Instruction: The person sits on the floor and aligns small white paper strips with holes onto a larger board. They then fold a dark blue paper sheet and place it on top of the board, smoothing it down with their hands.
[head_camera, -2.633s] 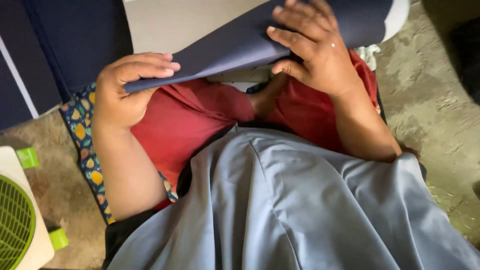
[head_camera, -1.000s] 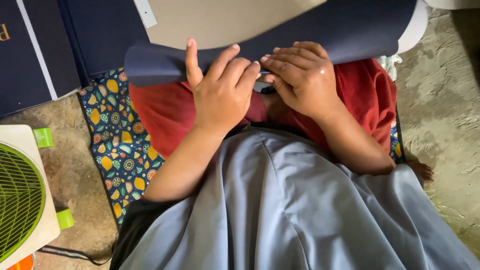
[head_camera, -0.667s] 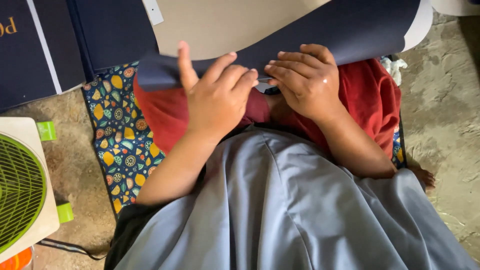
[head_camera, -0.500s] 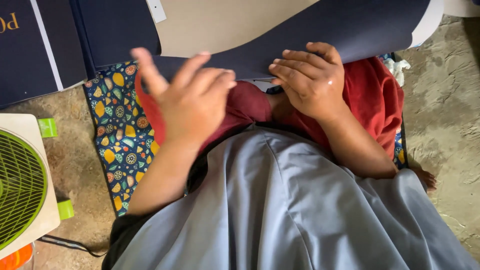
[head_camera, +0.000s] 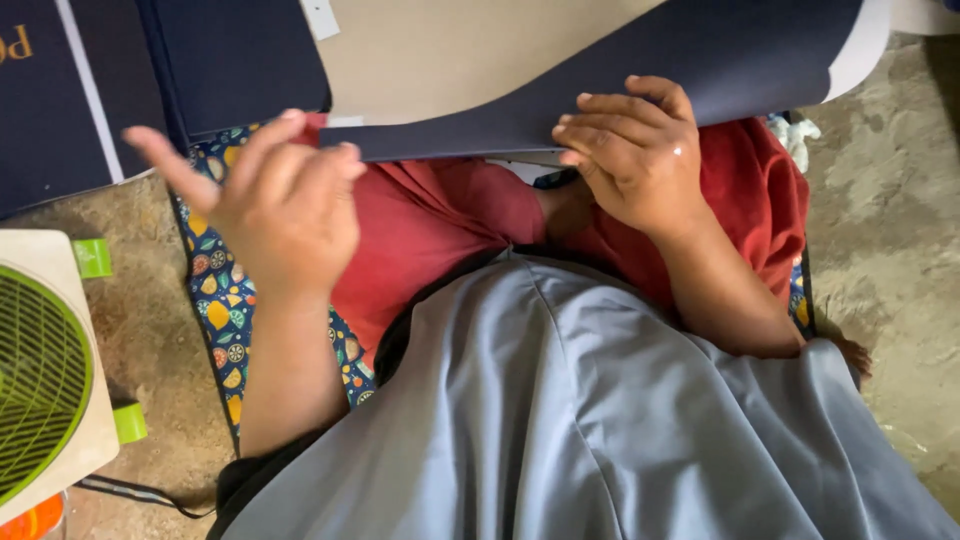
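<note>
At the far left a white fan with a green grille (head_camera: 40, 380) stands on the rough floor (head_camera: 150, 330), and above it lie dark navy covers (head_camera: 70, 110), one stacked beside the next. Just right of the fan a patterned mat (head_camera: 215, 300) with fruit prints shows under the person's legs. The left hand (head_camera: 280, 200) has changed most: a second ago it lay flat on the dark navy sheet (head_camera: 640, 70) next to the other hand, and now it has lifted clear and swung out to the left, fingers loosely spread, thumb pointing outward, holding nothing. It hangs above the mat and the red cloth (head_camera: 430, 220) of the lap, apart from the sheet's near edge, which passes just to its right. That leaves the sheet held down by one hand only. Its navy side curves up and away over a tan board (head_camera: 470, 50); whether the two are already stuck together cannot be told from this angle. Further right, the right hand (head_camera: 635, 155) keeps pressing on the sheet's folded edge, fingers together and curled over it, palm down, so the sheet lies directly under that hand. A grey garment (head_camera: 600, 420) fills the lower middle and right.
</note>
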